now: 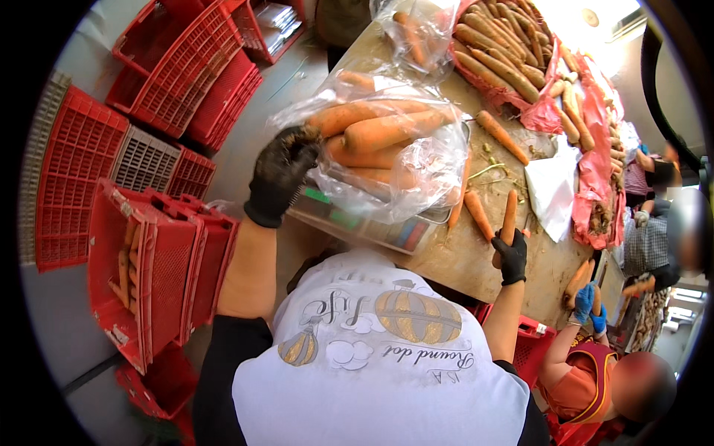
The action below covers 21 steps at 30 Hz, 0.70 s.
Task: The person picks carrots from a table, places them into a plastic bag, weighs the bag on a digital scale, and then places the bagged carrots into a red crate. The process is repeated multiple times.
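Observation:
A clear plastic bag [428, 167] full of large orange carrots [394, 132] rests on a scale [387, 232] with a metal tray. My left hand [284, 175], in a dirty black glove, is closed at the bag's left edge, its fingers curled against the plastic. To the right of the scale, my right hand [512, 256], also black-gloved, grips a carrot [509, 212] that points away from me. Just left of that hand a loose carrot [478, 215] lies on the table, and another carrot [502, 137] lies farther off.
Carrots are heaped in a pink sack [547, 115] at the table's far right. Another bagged carrot lot [413, 41] and a white plastic bag [553, 186] lie nearby. Red crates [141, 267] are stacked on my left. A blue-gloved co-worker [584, 379] handles carrots at right; others stand beyond.

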Tool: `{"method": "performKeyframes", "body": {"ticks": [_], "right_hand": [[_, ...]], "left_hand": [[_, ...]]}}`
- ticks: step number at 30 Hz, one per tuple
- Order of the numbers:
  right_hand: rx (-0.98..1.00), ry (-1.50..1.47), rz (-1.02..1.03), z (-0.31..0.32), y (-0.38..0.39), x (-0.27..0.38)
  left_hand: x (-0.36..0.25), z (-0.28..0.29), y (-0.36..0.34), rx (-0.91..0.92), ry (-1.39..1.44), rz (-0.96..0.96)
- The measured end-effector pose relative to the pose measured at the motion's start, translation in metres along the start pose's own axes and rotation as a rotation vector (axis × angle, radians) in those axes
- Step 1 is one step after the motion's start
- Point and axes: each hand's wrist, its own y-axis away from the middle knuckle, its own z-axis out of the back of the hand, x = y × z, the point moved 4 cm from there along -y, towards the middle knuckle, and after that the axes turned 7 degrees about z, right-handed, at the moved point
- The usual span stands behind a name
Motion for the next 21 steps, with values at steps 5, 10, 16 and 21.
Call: {"method": "performKeyframes", "body": {"ticks": [5,10,16,21], "right_hand": [[0.370,0.206,0.027,-0.019,0.026,-0.024],[0.354,0.572,0.052,-0.025,0.023,-0.022],[0.004,0.251,0.123,-0.009,-0.009,-0.015],[-0.077,0.646,0.166,-0.023,-0.039,-0.019]], "left_hand": [[-0.042,0.033,-0.001,-0.080,0.065,-0.195],[-0.051,0.027,0.009,-0.144,0.265,-0.003],[-0.051,0.005,0.004,-0.098,0.198,0.005],[-0.045,-0.011,-0.002,-0.046,0.159,0.043]]}}
